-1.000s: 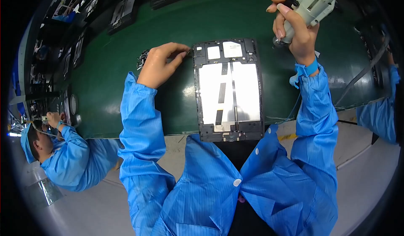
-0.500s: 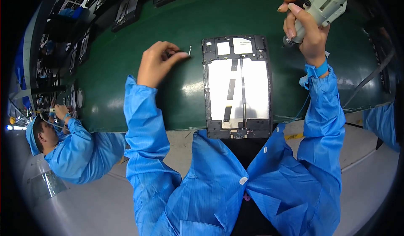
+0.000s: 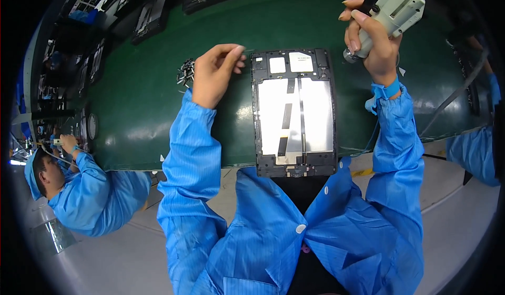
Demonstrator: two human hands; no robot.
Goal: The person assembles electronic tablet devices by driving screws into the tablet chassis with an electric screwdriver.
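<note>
An opened tablet [image 3: 317, 121], with a black frame and a bright silver inner panel, lies at the table's near edge in front of me. My left hand [image 3: 216, 74] is closed in a pinch just beyond its upper left corner. A thin silvery metal piece [image 3: 249, 50], hard to make out, pokes out from the fingertips. Beside that hand's wrist lies a small heap of metal pieces [image 3: 185, 73]. My right hand [image 3: 380, 47], raised right of the tablet, grips a pale grey-green electric screwdriver [image 3: 398, 10]. Its nose points down and left, apart from the tablet.
Other opened tablets [image 3: 152, 15] lie on the green table [image 3: 142, 100] at the far left. A blue wrist strap [image 3: 386, 90] with a thin cord circles my right wrist. At left a co-worker [image 3: 97, 190] in blue sits working. A cable [image 3: 457, 87] runs along the right side.
My left hand has turned and shifted right, toward the tablet's top corner, uncovering the heap of metal pieces. My right hand with the screwdriver has moved slightly left.
</note>
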